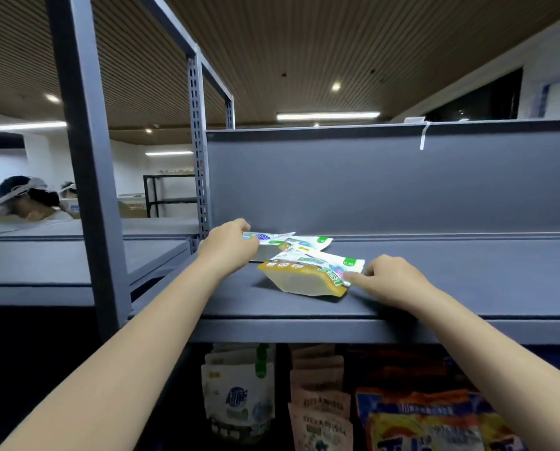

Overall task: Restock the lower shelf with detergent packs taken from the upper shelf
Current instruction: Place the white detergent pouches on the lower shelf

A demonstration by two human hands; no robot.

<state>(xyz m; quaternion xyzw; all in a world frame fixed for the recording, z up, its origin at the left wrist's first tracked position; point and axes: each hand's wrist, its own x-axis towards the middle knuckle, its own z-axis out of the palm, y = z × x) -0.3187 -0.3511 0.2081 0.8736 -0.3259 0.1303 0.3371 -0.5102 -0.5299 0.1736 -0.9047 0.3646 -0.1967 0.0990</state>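
The reference landmark is the flat grey upper shelf board (435,288) of the grey metal rack. Far left of it, beyond the grey slotted steel upright (198,151), a person wearing a white head strap (21,193) is partly visible above a neighbouring shelf. At the left rear of the upper shelf board, the left hand (230,245) reaches in with its fingers curled over the near edge of a flat white detergent pack with blue and green print (269,238); the fingertips are hidden behind the hand, so a firm grasp cannot be confirmed beyond this curl round the pack edge. Just right of that pack lies a second white pack with a green corner label (314,243), overlapping it. Toward the front centre of the board, a yellow and translucent detergent pouch (301,279) lies on its side, with a white pack with green lettering (324,260) resting across its top. At the right end of this pile, the right hand (389,276) pinches the corner of the white pack between thumb and index finger, the remaining fingers being curled. Below the board, on the lower shelf, stand a white pouch with a green cap (239,395), a row of beige pouches (317,395) to its right, and orange and blue bags (428,421) furthest right.
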